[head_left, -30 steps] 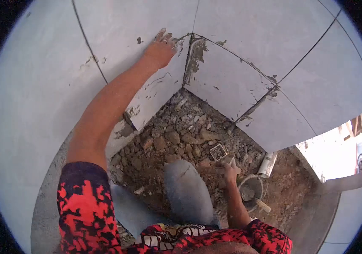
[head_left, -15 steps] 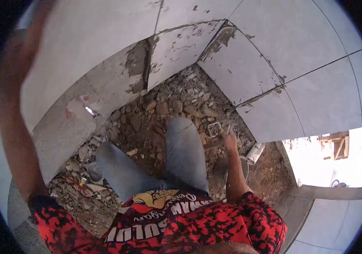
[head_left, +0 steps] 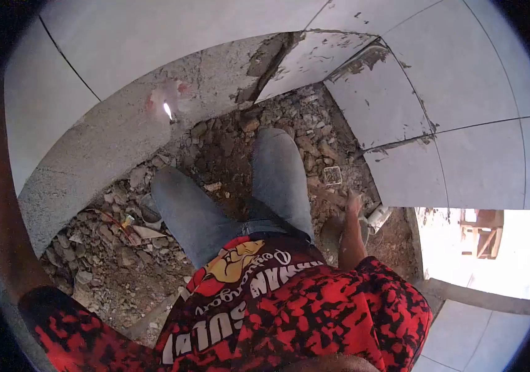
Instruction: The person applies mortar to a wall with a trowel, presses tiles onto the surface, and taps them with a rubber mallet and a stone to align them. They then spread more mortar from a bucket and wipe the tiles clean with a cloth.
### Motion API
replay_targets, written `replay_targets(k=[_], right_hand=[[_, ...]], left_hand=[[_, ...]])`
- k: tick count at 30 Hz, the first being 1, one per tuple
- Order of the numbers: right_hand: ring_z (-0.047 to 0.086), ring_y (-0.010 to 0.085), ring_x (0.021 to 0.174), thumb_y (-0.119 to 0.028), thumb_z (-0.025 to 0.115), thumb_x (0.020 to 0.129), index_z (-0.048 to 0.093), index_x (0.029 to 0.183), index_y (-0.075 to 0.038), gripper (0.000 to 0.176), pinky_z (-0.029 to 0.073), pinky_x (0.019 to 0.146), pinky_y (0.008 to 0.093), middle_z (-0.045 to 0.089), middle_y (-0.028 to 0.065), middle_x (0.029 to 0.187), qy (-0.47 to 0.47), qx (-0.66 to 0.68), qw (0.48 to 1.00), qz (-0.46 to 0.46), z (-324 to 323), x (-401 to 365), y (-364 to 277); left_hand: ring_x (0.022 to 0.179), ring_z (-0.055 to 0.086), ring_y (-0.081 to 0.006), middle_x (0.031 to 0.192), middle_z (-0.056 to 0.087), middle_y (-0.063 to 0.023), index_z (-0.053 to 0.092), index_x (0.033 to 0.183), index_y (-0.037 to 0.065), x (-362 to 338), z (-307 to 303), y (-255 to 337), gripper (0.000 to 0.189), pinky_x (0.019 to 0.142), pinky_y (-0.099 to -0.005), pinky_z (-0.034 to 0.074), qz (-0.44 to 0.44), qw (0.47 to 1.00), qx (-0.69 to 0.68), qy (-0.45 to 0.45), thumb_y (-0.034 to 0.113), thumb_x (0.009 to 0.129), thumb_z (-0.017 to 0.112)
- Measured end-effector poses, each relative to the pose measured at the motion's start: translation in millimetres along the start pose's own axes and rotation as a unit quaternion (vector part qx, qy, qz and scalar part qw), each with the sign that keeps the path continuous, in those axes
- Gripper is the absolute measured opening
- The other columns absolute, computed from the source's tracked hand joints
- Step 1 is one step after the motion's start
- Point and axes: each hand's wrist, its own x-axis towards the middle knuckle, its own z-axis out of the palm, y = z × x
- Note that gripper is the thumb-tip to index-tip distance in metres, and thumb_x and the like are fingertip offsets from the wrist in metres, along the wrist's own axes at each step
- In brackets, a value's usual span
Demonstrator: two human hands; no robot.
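Observation:
My right hand [head_left: 353, 202] reaches down over the rubble floor, just above a dark round container [head_left: 332, 230] partly hidden by my forearm. Its fingers are small and unclear, and I cannot tell what they hold. Close ahead of it lies a small white open-frame square [head_left: 332, 175]. To its right is a pale cylindrical piece [head_left: 379, 217], leaning near the wall's foot. My left arm [head_left: 4, 204] stretches up along the left edge beside the tiled wall, its hand out of view.
White wall tiles [head_left: 389, 99], smeared with mortar, meet at a corner. Below the left tiles runs a bare cement strip [head_left: 122, 124]. Broken stones [head_left: 116, 248] cover the floor around my knees. At right, a bright opening [head_left: 513, 248] has a raised sill [head_left: 482, 294].
The view has turned, so the wall corner sits farther right. My left hand has gone out of sight at the left edge. My right hand appears lower and nearer the round container.

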Motion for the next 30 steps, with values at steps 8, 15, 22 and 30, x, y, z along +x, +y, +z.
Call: replay_targets(k=[8,15,22,30], right_hand=[[0.053,0.022,0.069,-0.021,0.051,0.082,0.055,0.095,-0.004,0.023,0.043,0.061,0.0354,0.055,0.0091,0.081,-0.012,0.161,0.984,0.069,12.4,-48.2,52.1],[0.053,0.0201,0.067,-0.018,0.048,0.085,0.05,0.095,-0.003,0.018,0.043,0.055,0.0321,0.052,0.0073,0.081,-0.044,0.621,0.735,0.268,-0.3,-72.5,-95.6],[0.052,0.0242,0.081,-0.021,0.045,0.09,0.051,0.102,-0.004,0.021,0.045,0.064,0.0384,0.052,0.01,0.096,-0.094,0.689,0.651,0.302,63.4,-27.7,-216.9],[0.052,0.0224,0.066,-0.028,0.041,0.092,0.051,0.101,-0.002,0.029,0.044,0.059,0.0392,0.055,0.0092,0.087,-0.053,0.68,0.668,0.298,63.7,-65.0,-228.2]], left_hand=[[0.111,0.048,-0.0339,0.109,0.055,-0.0136,0.05,0.111,0.004,-14.4,2.2,-7.4,0.054,0.099,-0.0528,0.03,0.001,1.0,0.004,0.01,0.049,0.082,0.05],[0.111,0.048,-0.0339,0.109,0.055,-0.0135,0.05,0.111,0.004,-4.8,5.2,-8.3,0.054,0.099,-0.0529,0.03,0.029,0.999,0.014,-0.001,0.05,0.083,0.049],[0.111,0.048,-0.0339,0.109,0.055,-0.0135,0.05,0.111,0.004,5.3,0.9,-4.5,0.054,0.099,-0.0529,0.03,0.045,0.998,0.03,-0.011,0.05,0.083,0.049],[0.112,0.047,-0.0339,0.109,0.055,-0.0134,0.05,0.111,0.004,9.6,-2.0,-8.0,0.053,0.099,-0.053,0.03,0.052,0.997,0.045,-0.023,0.05,0.083,0.048]])
